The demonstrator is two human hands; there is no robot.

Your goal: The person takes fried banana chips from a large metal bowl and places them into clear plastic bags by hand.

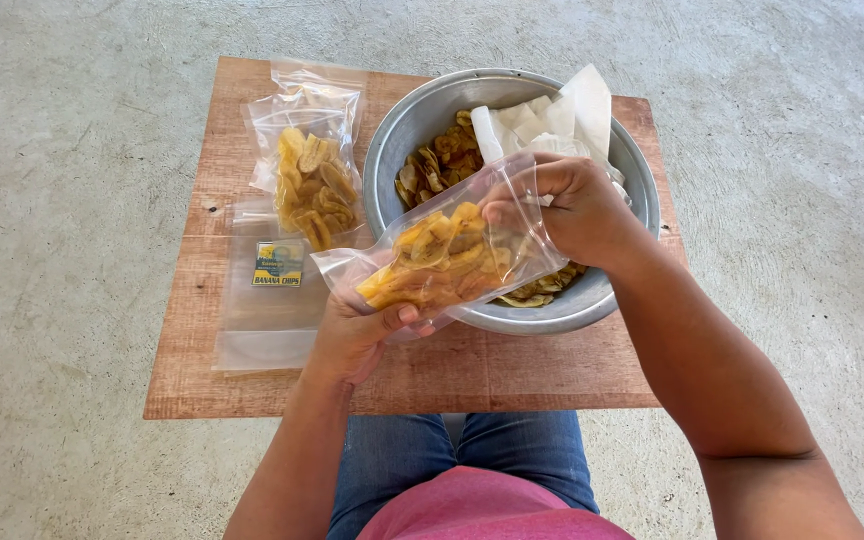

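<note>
Both hands grip one clear bag of chips (447, 262) above the table (512, 375): left hand (357, 335) closed beneath it, right hand (572, 205) pinching its mouth over the metal bowl (392, 140); filling looks underway, steadiness needed

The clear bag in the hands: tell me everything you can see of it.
The bag is a clear plastic pouch, partly filled with yellow chips. It lies tilted, nearly on its side, above the near rim of the metal bowl. The left hand cups its lower end from beneath; the right hand pinches its upper, open end. Whether it bears a label cannot be told.
</note>
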